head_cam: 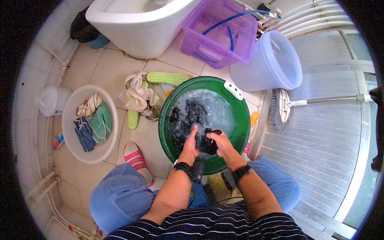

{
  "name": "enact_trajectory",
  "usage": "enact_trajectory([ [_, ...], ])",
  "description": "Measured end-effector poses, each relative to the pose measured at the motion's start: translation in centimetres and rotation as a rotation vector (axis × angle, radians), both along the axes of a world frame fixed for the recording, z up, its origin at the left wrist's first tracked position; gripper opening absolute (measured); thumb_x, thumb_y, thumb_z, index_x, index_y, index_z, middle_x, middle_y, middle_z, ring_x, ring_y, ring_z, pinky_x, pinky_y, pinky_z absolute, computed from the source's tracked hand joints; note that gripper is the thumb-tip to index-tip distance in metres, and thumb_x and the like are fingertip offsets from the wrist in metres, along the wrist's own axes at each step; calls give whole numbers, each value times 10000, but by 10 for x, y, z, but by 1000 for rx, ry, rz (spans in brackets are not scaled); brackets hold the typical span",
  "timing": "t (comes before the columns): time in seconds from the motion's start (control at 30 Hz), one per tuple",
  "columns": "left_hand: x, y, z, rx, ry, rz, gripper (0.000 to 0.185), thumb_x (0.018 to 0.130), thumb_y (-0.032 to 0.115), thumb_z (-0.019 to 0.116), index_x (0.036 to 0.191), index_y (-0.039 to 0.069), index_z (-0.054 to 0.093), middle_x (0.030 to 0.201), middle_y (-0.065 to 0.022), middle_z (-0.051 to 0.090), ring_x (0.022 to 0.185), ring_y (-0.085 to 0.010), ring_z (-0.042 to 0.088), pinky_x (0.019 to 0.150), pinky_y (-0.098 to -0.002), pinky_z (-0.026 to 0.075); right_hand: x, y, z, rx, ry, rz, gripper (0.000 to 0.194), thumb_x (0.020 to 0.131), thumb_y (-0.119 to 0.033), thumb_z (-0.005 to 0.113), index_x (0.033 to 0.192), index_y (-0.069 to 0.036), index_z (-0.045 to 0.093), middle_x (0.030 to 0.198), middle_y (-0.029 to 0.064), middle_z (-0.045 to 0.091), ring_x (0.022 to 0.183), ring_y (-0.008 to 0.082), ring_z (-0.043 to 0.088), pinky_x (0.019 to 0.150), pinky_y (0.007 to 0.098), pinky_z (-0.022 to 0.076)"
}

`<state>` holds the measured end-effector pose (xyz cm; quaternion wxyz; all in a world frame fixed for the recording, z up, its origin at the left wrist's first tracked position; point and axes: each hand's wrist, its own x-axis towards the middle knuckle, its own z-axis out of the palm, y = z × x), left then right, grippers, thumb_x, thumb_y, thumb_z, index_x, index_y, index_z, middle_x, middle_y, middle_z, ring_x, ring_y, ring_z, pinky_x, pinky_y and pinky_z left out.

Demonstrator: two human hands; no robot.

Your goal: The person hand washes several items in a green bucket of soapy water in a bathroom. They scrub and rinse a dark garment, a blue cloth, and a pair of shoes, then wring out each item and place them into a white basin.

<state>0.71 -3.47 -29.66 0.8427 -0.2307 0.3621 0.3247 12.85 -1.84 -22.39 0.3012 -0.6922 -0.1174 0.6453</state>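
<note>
A green plastic basin (240, 120) stands on the floor between my knees, with cloudy, sudsy water (220, 109) in it. Wet black cloth (192, 112) lies bunched in the water, mostly on the left side. My right hand (221, 142) grips a bunched part of this cloth near the basin's front. Close beside it on the left, my left hand (190, 144) is against the cloth with its thumb pointing up. Its other fingers are partly hidden and blurred, so their hold is unclear. Both wrists wear black bands.
At left, a white basin (67, 126) holds several garments (102, 123). Shoes (141, 96) and green insoles (168, 78) lie behind the green basin. Further back are a toilet (150, 36), a purple bin (216, 55) with a blue hose, a clear bucket (250, 73) and a long-handled brush (282, 106).
</note>
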Motion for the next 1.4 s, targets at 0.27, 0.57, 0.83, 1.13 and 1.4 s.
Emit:
enact_trajectory([
  [0.27, 8, 6, 18, 177, -52, 170, 301, 892, 375, 577, 997, 102, 652, 936, -74, 682, 835, -244, 666, 763, -422, 545, -21, 8, 6, 462, -813, 405, 337, 746, -277, 713, 878, 26, 644, 746, 184, 676, 700, 267, 674, 660, 368, 520],
  [0.57, 7, 4, 9, 4, 248, -73, 389, 852, 456, 618, 1108, 165, 595, 1107, -43, 630, 1082, -244, 548, 814, -591, 433, 24, 33, -51, 549, -1107, 73, 433, 798, -162, 699, 1162, 5, 534, 1096, 255, 593, 999, 389, 591, 886, 418, 466],
  [0.83, 13, -17, -18, -101, 287, -48, 432, 826, 494, 637, 1099, 162, 605, 1044, -27, 655, 916, -253, 614, 752, -494, 472, 28, -14, -93, 214, -702, 720, 439, 742, -85, 676, 1157, -26, 546, 983, 174, 625, 903, 323, 604, 803, 426, 486],
  [1.13, -10, 8, 29, 74, 122, -7, 444, 795, 508, 671, 1061, 154, 637, 959, -57, 677, 806, -222, 657, 690, -404, 536, -24, -17, 29, 217, -194, 240, 260, 775, -207, 762, 895, -19, 628, 756, 80, 657, 676, 173, 634, 614, 326, 503],
  [1.4, 19, 8, 29, 56, 475, -288, 255, 833, 304, 624, 912, 62, 630, 801, -34, 637, 640, -188, 589, 456, -378, 362, 18, 30, -36, 285, -1172, 736, 411, 826, -381, 657, 993, -9, 605, 802, 220, 657, 768, 378, 652, 698, 387, 516],
])
